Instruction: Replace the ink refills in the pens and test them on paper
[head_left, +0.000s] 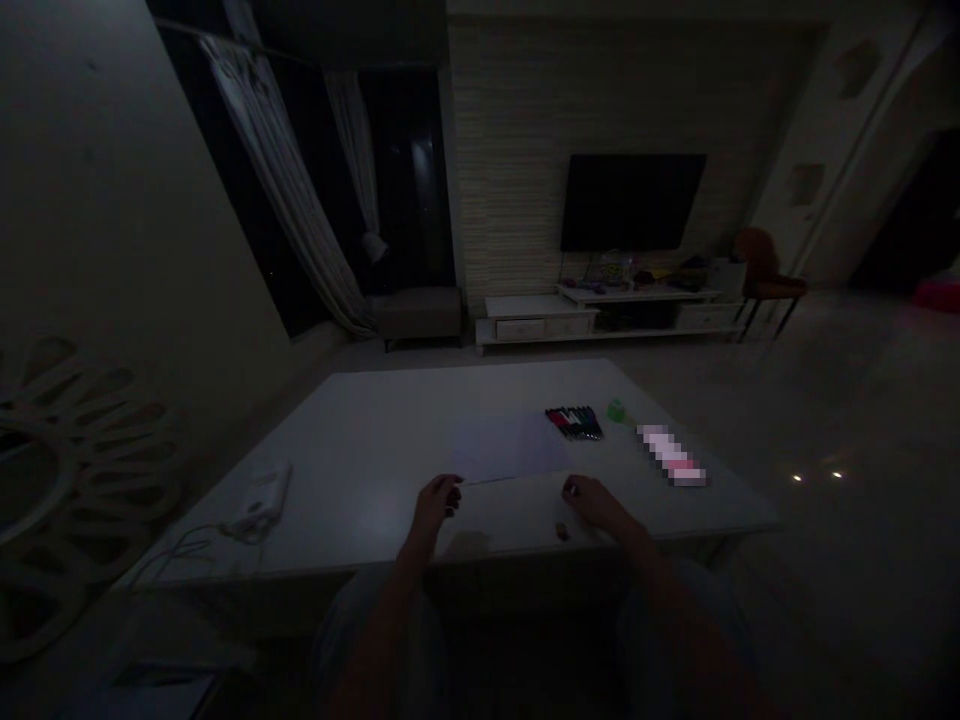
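The room is dark. My left hand (436, 502) rests on the white table (360, 450) with its fingers curled, at the near corner of a pale sheet of paper (510, 445). My right hand (596, 503) lies on the table near the front edge, fingers bent, close to the paper's other near corner. A small brownish object (561, 531) sits just left of my right wrist. Whether either hand pinches the paper is too dim to tell.
A row of coloured markers (574, 421) and a green object (619, 411) lie beyond the paper. A white device with a cable (259, 500) sits at the table's left. A TV (632, 201), a low white cabinet (607, 312) and a chair (765, 272) stand at the far wall.
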